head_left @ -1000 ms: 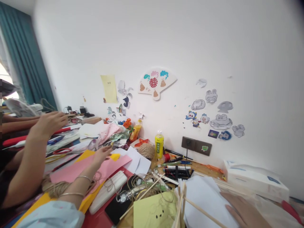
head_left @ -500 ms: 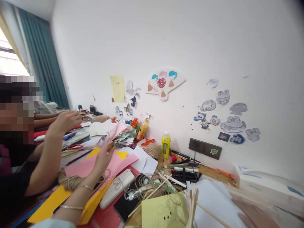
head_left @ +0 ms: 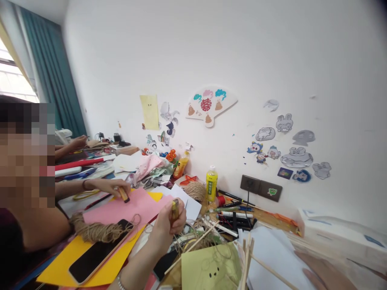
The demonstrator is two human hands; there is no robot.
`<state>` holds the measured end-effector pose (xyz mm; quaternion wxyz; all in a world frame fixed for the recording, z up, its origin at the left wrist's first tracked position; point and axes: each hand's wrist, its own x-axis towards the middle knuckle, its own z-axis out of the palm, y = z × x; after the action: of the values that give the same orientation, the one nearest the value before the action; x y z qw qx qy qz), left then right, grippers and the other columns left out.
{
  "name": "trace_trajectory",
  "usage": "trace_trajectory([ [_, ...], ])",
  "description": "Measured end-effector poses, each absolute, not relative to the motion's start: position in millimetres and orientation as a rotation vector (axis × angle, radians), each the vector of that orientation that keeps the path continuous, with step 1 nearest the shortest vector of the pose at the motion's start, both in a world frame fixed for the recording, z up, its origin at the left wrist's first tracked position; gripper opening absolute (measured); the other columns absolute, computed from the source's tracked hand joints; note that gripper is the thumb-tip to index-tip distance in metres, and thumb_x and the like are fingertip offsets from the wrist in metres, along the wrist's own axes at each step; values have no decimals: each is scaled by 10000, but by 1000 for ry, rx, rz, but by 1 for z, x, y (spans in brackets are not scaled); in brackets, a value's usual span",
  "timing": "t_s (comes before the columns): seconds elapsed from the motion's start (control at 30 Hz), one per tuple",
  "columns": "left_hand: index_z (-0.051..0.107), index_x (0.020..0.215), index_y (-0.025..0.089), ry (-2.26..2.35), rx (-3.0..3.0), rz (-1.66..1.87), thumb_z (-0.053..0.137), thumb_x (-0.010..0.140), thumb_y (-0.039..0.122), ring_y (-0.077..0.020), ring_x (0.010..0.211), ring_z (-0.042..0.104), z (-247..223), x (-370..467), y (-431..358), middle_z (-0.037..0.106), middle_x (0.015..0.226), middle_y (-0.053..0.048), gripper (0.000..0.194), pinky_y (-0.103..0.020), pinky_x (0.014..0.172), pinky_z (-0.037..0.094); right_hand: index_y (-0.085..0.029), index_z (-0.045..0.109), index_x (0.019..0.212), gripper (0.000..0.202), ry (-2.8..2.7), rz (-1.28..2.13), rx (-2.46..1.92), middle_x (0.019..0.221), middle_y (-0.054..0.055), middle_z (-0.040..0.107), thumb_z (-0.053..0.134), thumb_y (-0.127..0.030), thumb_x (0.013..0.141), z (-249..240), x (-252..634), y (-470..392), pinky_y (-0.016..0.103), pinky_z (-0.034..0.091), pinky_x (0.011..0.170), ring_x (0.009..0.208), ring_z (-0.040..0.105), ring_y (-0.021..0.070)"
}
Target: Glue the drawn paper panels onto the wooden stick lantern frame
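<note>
My left hand [head_left: 171,219] is raised over the cluttered table, fingers wrapped round a small yellow lighter [head_left: 175,209] with a metal top. A beaded bracelet circles its wrist. Beneath and beside it are pink paper [head_left: 142,207], tangled twine and thin wooden sticks [head_left: 193,247]. At the bottom right, my right hand [head_left: 316,276] is blurred and mostly cut off, by white paper sheets [head_left: 272,249]; its fingers are unclear. A green-yellow card [head_left: 211,268] with a drawn animal face lies between my hands.
On the left, a co-worker's hand [head_left: 116,188] holds a similar yellow item. A phone [head_left: 99,251] rests on yellow paper [head_left: 57,262] beside a twine bundle [head_left: 93,228]. A drink bottle [head_left: 211,185] stands against the wall, near pens [head_left: 236,217]. A white box [head_left: 338,237] is at right.
My left hand has moved right and nearer me, away from the pink paper, uncovering the phone. The co-worker's raised hand has come down to the pink paper. The blurred right hand has barely moved.
</note>
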<state>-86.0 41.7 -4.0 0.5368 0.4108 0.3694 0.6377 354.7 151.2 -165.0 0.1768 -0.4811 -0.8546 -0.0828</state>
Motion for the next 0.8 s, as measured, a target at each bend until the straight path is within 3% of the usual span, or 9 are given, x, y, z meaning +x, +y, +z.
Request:
trace_trajectory([
  [0.23, 343, 544, 206, 894, 822, 1435, 523, 585, 422, -33, 336, 111, 2, -86, 36, 219, 374, 98, 284, -173, 355, 88, -237, 711, 1086, 504, -2380, -229, -1346, 1147, 34, 668, 370, -514, 841, -168, 356, 150, 393, 557, 882, 1041, 651, 268],
  [0.8, 332, 589, 210, 907, 809, 1418, 490, 659, 459, -40, 335, 110, -2, -89, 43, 226, 390, 99, 304, -187, 372, 73, -222, 726, 1059, 463, -2314, -148, -1324, 1117, 33, 687, 434, -486, 816, -169, 354, 149, 386, 559, 887, 1019, 661, 277],
])
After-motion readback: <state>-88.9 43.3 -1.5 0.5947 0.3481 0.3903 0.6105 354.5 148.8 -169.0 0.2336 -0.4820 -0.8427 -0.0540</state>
